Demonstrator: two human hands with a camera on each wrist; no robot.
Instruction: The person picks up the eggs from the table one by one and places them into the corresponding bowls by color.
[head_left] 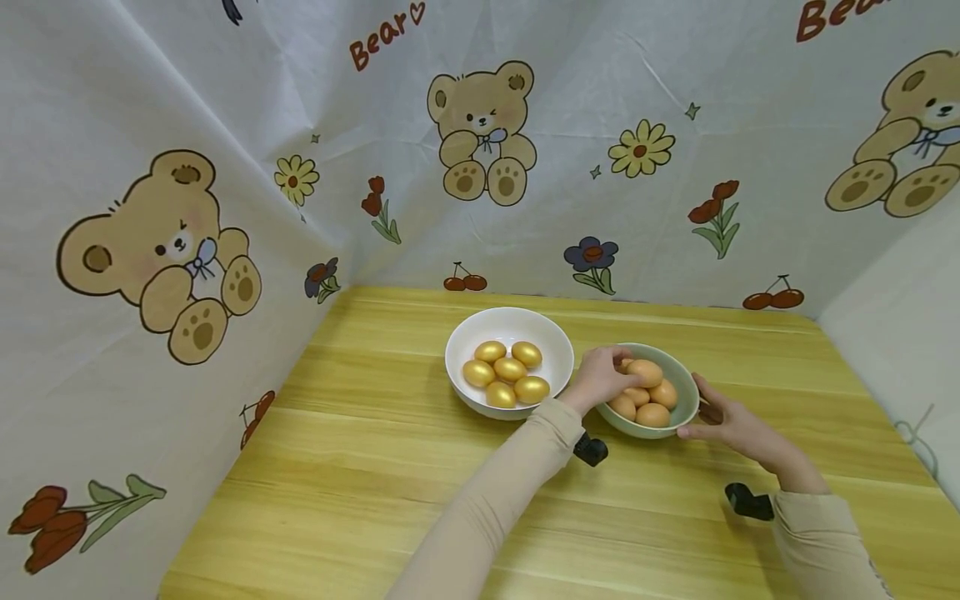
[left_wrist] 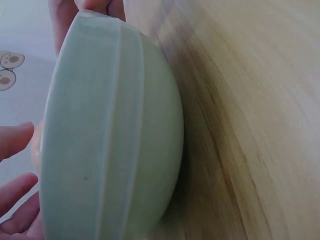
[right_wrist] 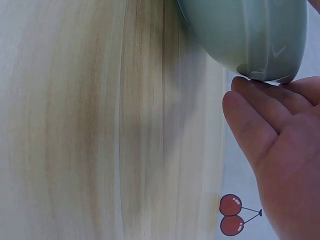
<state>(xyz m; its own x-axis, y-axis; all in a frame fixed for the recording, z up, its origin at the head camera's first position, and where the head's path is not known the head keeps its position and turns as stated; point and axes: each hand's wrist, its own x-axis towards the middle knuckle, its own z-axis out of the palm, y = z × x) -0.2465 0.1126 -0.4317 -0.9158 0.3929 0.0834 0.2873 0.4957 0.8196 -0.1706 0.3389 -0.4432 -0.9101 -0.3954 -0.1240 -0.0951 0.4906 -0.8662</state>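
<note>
My left hand [head_left: 602,379] reaches over the left rim of a pale green bowl [head_left: 687,392]. Its thumb and fingers are at the near end of a brown egg [head_left: 647,373] on top of the pile; in the left wrist view a sliver of this egg [left_wrist: 36,150] shows between thumb and fingers. Several more brown eggs [head_left: 653,416] lie beneath. On the bowl's right side, the fairly straight fingers of my right hand [head_left: 738,429] touch the outer wall, its thumb near the front. The right wrist view shows those fingertips against the green bowl [right_wrist: 250,35].
Left of the green bowl stands a white bowl [head_left: 468,335] with several golden eggs [head_left: 510,369]. Both bowls are on a wood-grain table [head_left: 360,467]. A bear-print cloth [head_left: 570,75] hangs along the back and left. Black wrist-camera mounts [head_left: 591,451] jut out below both hands.
</note>
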